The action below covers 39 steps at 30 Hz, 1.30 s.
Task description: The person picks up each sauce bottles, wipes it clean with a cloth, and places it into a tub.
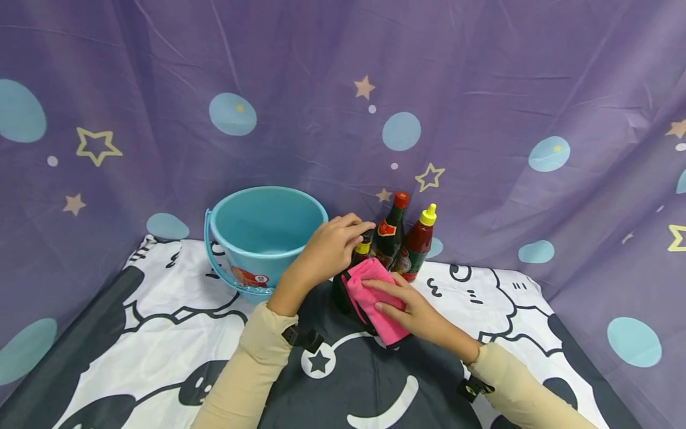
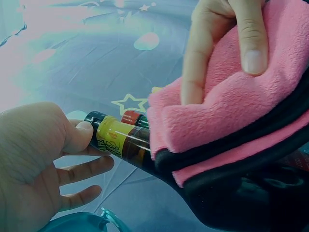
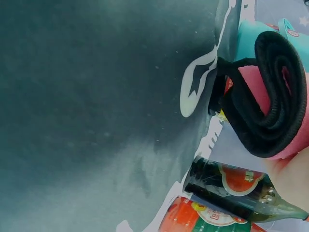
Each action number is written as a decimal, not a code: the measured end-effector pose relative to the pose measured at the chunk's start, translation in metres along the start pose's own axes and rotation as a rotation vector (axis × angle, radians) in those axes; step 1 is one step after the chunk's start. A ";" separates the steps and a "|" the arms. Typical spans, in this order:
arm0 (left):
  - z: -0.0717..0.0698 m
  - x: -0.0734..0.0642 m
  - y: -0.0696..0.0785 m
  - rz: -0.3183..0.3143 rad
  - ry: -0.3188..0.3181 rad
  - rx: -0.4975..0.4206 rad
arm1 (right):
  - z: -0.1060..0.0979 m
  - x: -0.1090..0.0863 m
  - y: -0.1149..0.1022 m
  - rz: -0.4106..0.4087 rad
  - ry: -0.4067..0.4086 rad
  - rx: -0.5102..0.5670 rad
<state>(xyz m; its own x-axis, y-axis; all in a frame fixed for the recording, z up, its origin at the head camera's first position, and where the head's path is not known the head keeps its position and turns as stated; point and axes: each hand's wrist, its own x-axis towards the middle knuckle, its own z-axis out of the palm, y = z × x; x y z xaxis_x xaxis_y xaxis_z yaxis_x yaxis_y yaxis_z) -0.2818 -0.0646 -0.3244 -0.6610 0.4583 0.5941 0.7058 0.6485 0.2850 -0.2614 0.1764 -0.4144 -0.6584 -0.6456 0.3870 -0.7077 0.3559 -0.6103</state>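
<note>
Head view, and the left hand (image 1: 332, 250) pinched the black cap (image 2: 96, 117) of the dark bottle (image 2: 231, 198), other fingers spread, seemingly steadying it! Right of the bucket (image 1: 257, 262), the right hand (image 1: 415, 304) pinched folded pink cloth (image 1: 382, 326) against its near side.

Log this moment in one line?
left hand: grips black-capped bottle; right hand: holds pink cloth against it; nearby: blue bucket, green bottle, red bottle
</note>
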 end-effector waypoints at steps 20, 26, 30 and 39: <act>-0.007 0.003 0.000 -0.009 -0.010 0.011 | -0.002 -0.008 -0.003 0.100 -0.123 -0.006; 0.002 -0.002 0.003 -0.011 -0.015 0.107 | 0.003 -0.016 -0.001 0.101 -0.125 -0.009; 0.006 -0.003 0.004 0.007 -0.014 0.177 | 0.004 -0.016 -0.002 0.127 -0.141 -0.004; 0.005 0.001 0.007 0.004 -0.018 0.186 | -0.002 -0.014 -0.008 0.143 -0.141 -0.010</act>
<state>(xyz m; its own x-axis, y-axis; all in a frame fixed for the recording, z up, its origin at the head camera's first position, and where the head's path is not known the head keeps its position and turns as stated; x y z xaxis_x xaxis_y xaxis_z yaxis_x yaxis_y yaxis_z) -0.2787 -0.0559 -0.3253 -0.6636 0.4711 0.5811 0.6507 0.7468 0.1375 -0.2472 0.1838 -0.4131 -0.7100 -0.6765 0.1957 -0.6129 0.4567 -0.6448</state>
